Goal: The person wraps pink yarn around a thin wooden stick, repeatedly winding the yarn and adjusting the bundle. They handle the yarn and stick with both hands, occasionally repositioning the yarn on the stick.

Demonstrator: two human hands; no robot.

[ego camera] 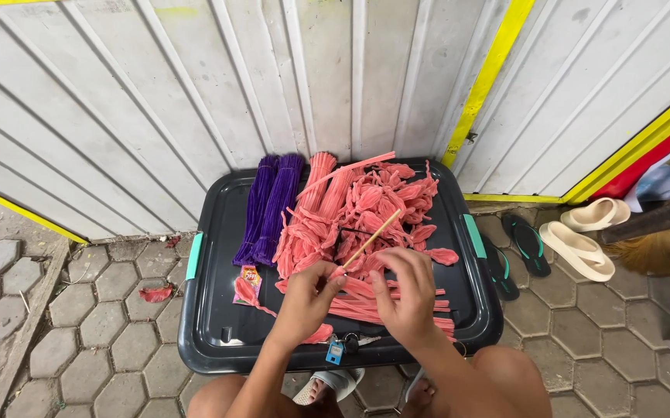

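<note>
Left hand (304, 298) pinches the lower end of a thin wooden stick (372, 240), which angles up and away from it; right hand (411, 290), just beside, pinches a pink chenille stem (385, 298) near the stick's base. Winding goes best with turns kept tight and adjoining (loose pink stems (374, 205) lie just beyond both hands, on the dark bin lid (219, 310)).

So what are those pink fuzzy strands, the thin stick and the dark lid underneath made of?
The pink strands look like chenille pipe cleaners: matte, fuzzy pile, holding bends, so probably a wire core. The stick in the left hand looks like bare bamboo or wood: pale tan, straight, unpainted. The dark lid seems moulded plastic: smooth, slightly glossy, rounded corners.
</note>
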